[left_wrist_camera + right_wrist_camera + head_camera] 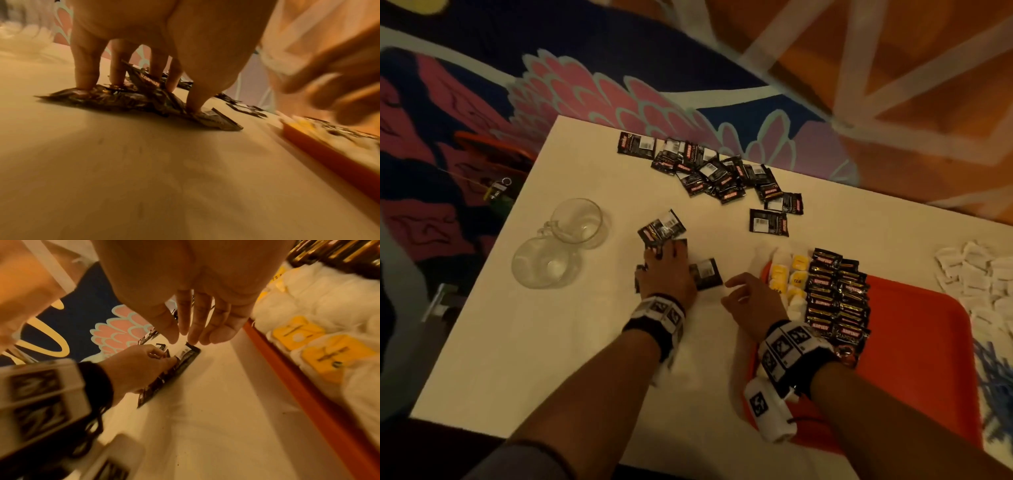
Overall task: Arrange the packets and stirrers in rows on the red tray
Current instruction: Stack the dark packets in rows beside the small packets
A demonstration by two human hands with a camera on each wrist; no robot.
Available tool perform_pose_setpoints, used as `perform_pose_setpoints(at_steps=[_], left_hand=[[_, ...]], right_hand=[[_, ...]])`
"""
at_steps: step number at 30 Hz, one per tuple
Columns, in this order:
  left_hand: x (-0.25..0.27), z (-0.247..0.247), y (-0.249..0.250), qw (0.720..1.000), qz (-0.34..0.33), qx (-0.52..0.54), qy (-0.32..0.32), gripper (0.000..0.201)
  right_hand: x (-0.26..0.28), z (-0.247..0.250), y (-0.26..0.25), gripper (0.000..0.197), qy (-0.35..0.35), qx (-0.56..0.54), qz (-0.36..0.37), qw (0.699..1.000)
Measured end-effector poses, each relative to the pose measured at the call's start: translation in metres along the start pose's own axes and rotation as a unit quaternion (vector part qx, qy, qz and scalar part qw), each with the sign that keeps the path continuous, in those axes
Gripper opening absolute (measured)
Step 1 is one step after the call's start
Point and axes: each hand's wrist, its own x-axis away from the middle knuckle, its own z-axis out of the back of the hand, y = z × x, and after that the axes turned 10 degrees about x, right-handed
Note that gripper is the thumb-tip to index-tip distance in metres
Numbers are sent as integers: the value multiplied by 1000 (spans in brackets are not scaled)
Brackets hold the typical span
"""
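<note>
Left hand: the left hand (666,274) lies palm down on a small cluster of black packets (662,228) on the white worktop (551,325); the left wrist view shows straight fingertips (85,81) pressing the crumpled foil flat, nothing curled round it.
Right hand: the right hand (751,301) hovers just beside the tray's left edge, fingers relaxed and a little apart, holding nothing; a single black packet (705,274) lies between the two hands, under its fingertips in the right wrist view.
Red tray: the red tray (914,342) sits at the near right of the worktop.
Rows on tray: black packets (835,298) in overlapping rows running near to far, each packet's long axis across the row; left of them yellow-tagged tea bags (791,277) in a near-to-far column.
Loose pile: black packets (719,174) scattered at the far edge, pointing every way.
White packets: a heap (983,277) off the tray's right side.
Glass cups: two (561,243) at the left, touching.
</note>
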Motion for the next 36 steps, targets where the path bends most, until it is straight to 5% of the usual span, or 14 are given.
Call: perform_pose_setpoints(at_steps=[6,14,20,30,36], left_hand=[[58,-22,-18,999,-7,16,-32,64],[56,-1,-56,999,25,41,-18,75],[66,0,-67,995,23,59,-74,97],[99,-21,-53,986,44,157,-16,69],[84,-23,-33,953,150,263,24,82]], right_hand=[[-3,-32,-7,44,-26,239,66,969],[-1,-53,-12,45,-30,306,78,948],[-6,-48,-10,26,-36,243,29,969],[-14,-40,2,29,14,148,-39,988],[-9,-57,-5,27,-3,179,2,984]])
